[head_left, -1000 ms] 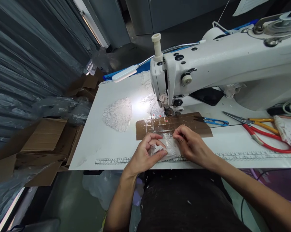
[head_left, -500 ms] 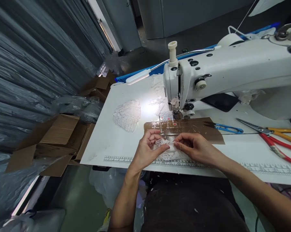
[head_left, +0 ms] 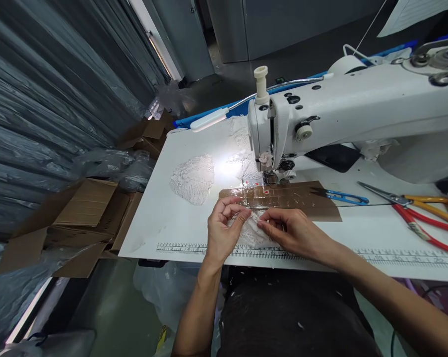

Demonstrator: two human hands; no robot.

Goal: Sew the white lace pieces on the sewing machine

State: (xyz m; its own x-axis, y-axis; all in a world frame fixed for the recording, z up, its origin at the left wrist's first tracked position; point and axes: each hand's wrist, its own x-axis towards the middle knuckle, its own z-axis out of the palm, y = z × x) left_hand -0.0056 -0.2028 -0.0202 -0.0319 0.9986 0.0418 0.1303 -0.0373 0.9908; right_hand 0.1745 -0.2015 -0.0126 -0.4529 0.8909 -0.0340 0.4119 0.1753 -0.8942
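In the head view, the left hand [head_left: 223,229] and right hand [head_left: 293,230] met just below the frame's centre, thumbs and fingertips pinched closed on a white lace piece [head_left: 254,238] at the front of the white desk [head_left: 153,213]. A sewing machine [head_left: 350,111] filled the upper right; blue snips [head_left: 348,198] lay at right of centre, a second lace piece [head_left: 194,179] left of centre.

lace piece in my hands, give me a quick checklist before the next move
1. Left hand gripping the lace piece: ok, at its edge.
2. Right hand gripping it: ok, fingertips pinch it.
3. Lace piece clear of the presser foot: ok, it lies nearer the person.
4. Brown board free of tools: not ok, blue snips overlap it.
5. Lace edges aligned: cannot tell, fingers cover them.
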